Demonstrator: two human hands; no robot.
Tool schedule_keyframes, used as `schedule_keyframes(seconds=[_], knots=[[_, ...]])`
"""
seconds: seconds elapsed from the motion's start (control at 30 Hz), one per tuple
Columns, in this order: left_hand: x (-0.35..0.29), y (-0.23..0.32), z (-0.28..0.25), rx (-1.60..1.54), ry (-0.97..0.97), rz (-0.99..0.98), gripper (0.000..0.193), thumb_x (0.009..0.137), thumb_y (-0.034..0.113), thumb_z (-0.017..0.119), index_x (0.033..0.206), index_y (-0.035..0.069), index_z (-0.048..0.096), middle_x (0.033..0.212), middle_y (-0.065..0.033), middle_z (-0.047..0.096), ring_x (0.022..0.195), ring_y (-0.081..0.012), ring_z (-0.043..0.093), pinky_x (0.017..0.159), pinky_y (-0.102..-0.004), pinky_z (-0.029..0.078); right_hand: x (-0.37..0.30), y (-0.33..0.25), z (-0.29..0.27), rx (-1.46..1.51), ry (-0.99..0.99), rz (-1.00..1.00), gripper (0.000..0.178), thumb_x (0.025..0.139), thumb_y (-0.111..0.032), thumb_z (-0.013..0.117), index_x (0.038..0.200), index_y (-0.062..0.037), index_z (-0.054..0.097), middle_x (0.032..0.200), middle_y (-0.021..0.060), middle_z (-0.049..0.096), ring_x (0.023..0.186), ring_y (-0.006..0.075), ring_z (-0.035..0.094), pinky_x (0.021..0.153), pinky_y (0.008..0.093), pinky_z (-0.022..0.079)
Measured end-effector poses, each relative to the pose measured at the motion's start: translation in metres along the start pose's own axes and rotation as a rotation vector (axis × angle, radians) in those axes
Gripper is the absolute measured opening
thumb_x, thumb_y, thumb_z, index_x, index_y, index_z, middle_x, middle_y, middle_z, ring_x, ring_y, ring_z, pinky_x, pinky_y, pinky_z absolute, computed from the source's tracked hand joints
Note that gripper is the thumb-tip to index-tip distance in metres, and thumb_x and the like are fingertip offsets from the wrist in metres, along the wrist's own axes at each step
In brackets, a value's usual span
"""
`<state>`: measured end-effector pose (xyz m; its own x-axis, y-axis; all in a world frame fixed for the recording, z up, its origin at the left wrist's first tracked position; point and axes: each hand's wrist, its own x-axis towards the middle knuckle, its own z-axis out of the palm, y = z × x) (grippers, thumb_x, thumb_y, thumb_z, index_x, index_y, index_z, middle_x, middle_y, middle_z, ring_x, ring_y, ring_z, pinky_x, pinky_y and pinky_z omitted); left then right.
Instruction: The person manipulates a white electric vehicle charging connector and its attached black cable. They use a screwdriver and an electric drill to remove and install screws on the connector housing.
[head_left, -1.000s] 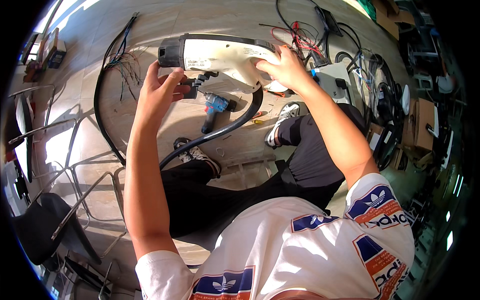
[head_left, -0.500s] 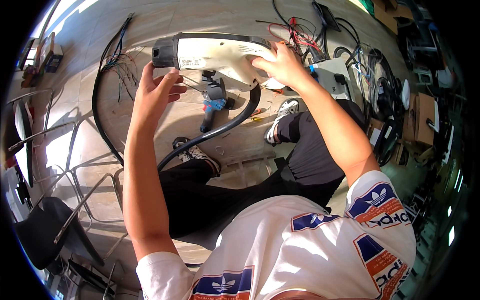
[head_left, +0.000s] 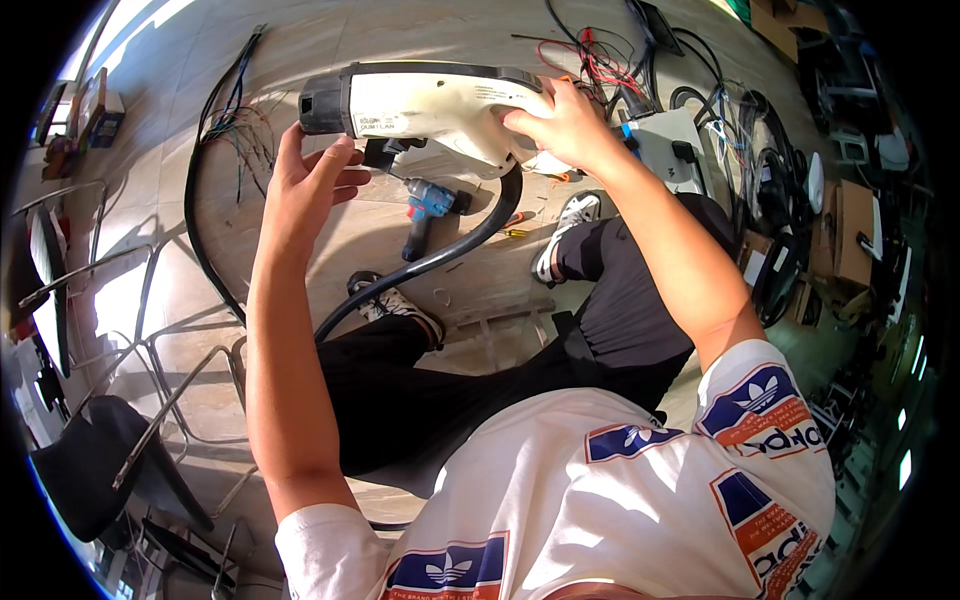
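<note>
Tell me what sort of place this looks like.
Likely a workshop or repair space: a blue and black power tool lies on the floor, red and black wires lie tangled, and the right hand grips a cream gun-shaped connector with a thick black cable.

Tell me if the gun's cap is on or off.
Off: the black cap hangs below the white gun, apart from the dark nozzle at its left end.

Plug gun point(head_left: 440, 105): smooth plstc, semi-gloss; blk cable point(head_left: 512, 190): glossy, rubbery; trousers point(head_left: 400, 420): matt cloth.
</note>
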<state>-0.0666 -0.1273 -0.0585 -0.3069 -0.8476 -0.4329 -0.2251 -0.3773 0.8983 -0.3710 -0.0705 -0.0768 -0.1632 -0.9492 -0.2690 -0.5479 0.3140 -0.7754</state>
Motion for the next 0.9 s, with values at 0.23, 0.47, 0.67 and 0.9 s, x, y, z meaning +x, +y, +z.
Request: schedule_keyframes(seconds=[0.23,0.47,0.67,0.9], knots=[[0.001,-0.002,0.003,-0.028,0.026,0.007,0.059,0.098,0.028,0.066,0.143,0.002,0.039,0.109,-0.0184,0.070,0.093,-0.0239,0.072,0.081,-0.0344,0.057,0.001,0.004,-0.003,-0.005,0.006,-0.017,0.050,0.084,-0.026,0.079,0.122,0.0009,0.062,0.094,0.0087,0.070,0.070,0.0146,0.062,0.061,0.0312,0.051],[0.007,-0.007,-0.004,-0.041,0.027,0.010,0.073,0.095,0.024,0.068,0.150,-0.002,0.028,0.103,-0.0176,0.073,0.085,-0.0192,0.073,0.073,-0.0306,0.058,0.000,0.003,0.001,0.007,0.025,-0.015,0.043,0.081,-0.014,0.076,0.118,0.0028,0.065,0.105,0.0117,0.073,0.095,0.0187,0.067,0.089,0.0342,0.052],[0.011,-0.011,-0.010,0.014,-0.019,0.032,0.069,0.098,0.025,0.067,0.151,0.002,0.028,0.110,-0.0194,0.071,0.090,-0.0226,0.074,0.074,-0.0322,0.058,0.002,0.010,0.006,0.047,0.047,-0.012,0.041,0.077,-0.020,0.075,0.113,-0.0010,0.069,0.102,0.0171,0.074,0.095,0.0316,0.071,0.087,0.0410,0.053],[0.012,-0.013,-0.012,0.009,-0.012,0.017,0.071,0.097,0.027,0.068,0.151,0.003,0.027,0.105,-0.0171,0.073,0.086,-0.0204,0.073,0.074,-0.0318,0.058,-0.003,-0.004,0.003,0.078,0.036,0.017,0.041,0.078,-0.017,0.073,0.115,0.0001,0.069,0.105,0.0159,0.074,0.097,0.0275,0.070,0.091,0.0385,0.052]])
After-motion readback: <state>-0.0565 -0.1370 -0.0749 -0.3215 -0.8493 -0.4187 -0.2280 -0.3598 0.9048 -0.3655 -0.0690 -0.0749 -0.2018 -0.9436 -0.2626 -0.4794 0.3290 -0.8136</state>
